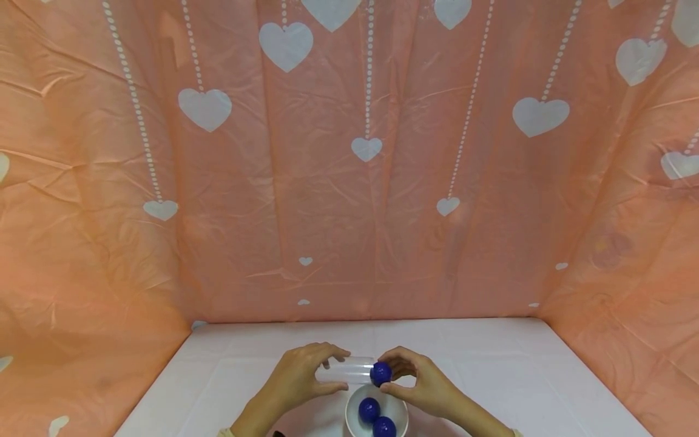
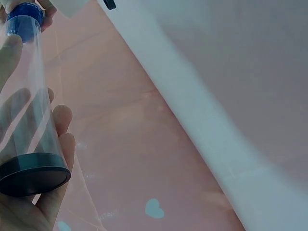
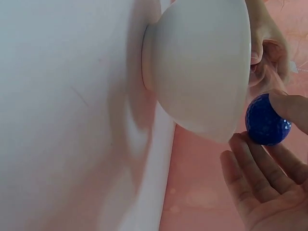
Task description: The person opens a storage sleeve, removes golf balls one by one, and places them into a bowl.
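My left hand (image 1: 300, 375) grips a clear tube (image 1: 356, 370), held sideways above the table. In the left wrist view the tube's black end cap (image 2: 36, 178) is at the palm end. A dimpled blue golf ball (image 1: 380, 374) is pinched between thumb and fingers of my right hand (image 1: 423, 383), right at the tube's open mouth. In the left wrist view the tube's rim overlaps this ball. Just below the hands stands a white bowl (image 1: 401, 413) with two more blue balls, one nearer the middle (image 1: 369, 410) and one toward the front (image 1: 384, 426).
A white cloth covers the table (image 1: 246, 346). Behind it and at both sides hangs an orange-pink sheet (image 1: 327, 212) printed with white hearts. A small dark object (image 1: 278, 434) shows at the bottom edge of the head view, left of the bowl.
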A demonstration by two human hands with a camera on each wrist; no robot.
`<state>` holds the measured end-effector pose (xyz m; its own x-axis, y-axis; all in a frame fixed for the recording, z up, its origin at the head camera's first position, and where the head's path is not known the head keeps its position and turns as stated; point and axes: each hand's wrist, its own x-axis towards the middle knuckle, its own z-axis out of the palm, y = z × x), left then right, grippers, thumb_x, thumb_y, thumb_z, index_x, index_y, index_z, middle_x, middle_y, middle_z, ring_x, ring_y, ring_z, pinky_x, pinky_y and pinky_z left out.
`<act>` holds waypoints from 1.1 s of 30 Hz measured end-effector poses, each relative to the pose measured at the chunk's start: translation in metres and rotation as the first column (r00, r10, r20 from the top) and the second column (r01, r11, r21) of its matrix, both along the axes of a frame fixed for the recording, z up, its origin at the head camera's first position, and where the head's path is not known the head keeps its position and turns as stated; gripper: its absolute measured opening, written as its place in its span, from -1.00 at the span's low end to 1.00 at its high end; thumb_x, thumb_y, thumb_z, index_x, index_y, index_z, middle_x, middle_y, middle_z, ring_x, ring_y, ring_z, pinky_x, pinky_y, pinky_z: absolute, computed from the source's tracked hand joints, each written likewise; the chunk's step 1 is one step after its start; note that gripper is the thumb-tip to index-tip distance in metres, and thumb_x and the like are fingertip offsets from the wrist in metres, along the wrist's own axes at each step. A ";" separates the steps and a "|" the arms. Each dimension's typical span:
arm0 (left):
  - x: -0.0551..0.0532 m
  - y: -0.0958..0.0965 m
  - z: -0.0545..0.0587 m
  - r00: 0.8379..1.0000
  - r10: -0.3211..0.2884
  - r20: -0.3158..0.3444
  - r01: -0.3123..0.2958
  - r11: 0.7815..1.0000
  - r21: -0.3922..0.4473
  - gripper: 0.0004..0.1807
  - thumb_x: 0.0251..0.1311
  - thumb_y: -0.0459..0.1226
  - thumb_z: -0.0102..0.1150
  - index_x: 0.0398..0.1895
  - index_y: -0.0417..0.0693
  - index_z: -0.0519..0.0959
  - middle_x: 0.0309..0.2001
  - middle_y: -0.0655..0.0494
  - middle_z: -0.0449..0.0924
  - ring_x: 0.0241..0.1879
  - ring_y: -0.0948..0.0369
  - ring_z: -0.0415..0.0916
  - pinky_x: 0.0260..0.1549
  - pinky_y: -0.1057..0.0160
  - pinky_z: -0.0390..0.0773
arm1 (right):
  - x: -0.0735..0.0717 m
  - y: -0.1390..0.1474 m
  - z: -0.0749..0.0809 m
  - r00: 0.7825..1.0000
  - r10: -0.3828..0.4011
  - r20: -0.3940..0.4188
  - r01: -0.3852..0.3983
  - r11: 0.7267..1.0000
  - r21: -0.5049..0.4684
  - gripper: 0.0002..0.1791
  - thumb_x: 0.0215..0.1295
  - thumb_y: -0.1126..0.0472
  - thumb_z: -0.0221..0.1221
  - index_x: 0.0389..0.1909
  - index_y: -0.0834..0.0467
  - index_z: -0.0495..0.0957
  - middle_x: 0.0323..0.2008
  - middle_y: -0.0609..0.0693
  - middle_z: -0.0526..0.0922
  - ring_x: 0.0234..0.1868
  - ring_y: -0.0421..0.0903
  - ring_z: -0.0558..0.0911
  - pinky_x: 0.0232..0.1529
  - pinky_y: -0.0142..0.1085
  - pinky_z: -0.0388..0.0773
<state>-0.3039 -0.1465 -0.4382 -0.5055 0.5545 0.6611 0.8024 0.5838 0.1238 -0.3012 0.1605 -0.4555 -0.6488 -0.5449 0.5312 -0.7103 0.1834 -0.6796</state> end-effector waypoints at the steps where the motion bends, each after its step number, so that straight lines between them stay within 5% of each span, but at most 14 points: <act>1: 0.000 0.000 0.000 1.000 0.002 0.000 -0.002 1.000 0.003 -0.44 0.01 -0.01 0.72 0.11 0.18 0.73 -0.15 0.34 0.78 -0.31 0.43 0.62 -0.36 0.43 0.56 | 0.000 0.001 0.000 1.000 -0.003 -0.004 0.003 1.000 0.002 -0.63 0.40 0.18 0.44 0.15 0.13 0.61 -0.08 -0.01 0.78 -0.09 -0.21 0.75 0.02 -0.22 0.73; 10: 0.000 -0.002 0.002 1.000 0.023 0.017 -0.023 1.000 0.011 -0.44 0.02 0.01 0.70 0.12 0.23 0.73 -0.16 0.40 0.76 -0.31 0.43 0.61 -0.36 0.43 0.55 | -0.002 0.006 0.004 0.999 -0.016 -0.048 0.017 1.000 0.026 -0.63 0.38 0.17 0.47 0.12 0.11 0.63 -0.10 -0.04 0.77 -0.13 -0.24 0.73 -0.03 -0.22 0.73; 19: 0.000 -0.004 0.005 0.993 0.066 0.093 -0.067 0.998 0.011 -0.48 0.11 0.10 0.62 0.14 0.29 0.72 -0.13 0.42 0.77 -0.31 0.41 0.62 -0.36 0.40 0.58 | -0.001 0.011 0.009 1.000 -0.008 0.022 0.006 0.995 0.103 -0.62 0.37 0.09 0.48 0.12 0.07 0.64 -0.11 -0.12 0.76 -0.11 -0.26 0.71 -0.01 -0.21 0.73; 33: -0.001 -0.006 0.004 0.994 0.071 0.086 -0.074 0.997 0.028 -0.47 0.08 0.03 0.67 0.13 0.25 0.72 -0.13 0.41 0.78 -0.32 0.36 0.64 -0.38 0.39 0.58 | -0.003 0.016 0.011 0.997 0.055 -0.048 -0.045 0.979 0.198 -0.64 0.37 0.07 0.48 0.08 0.05 0.65 -0.09 -0.14 0.75 -0.11 -0.30 0.68 -0.05 -0.24 0.70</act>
<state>-0.3051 -0.1530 -0.4338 -0.5987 0.4943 0.6302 0.7437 0.6352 0.2084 -0.3042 0.1765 -0.4443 -0.5921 -0.6733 0.4428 -0.7558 0.2733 -0.5950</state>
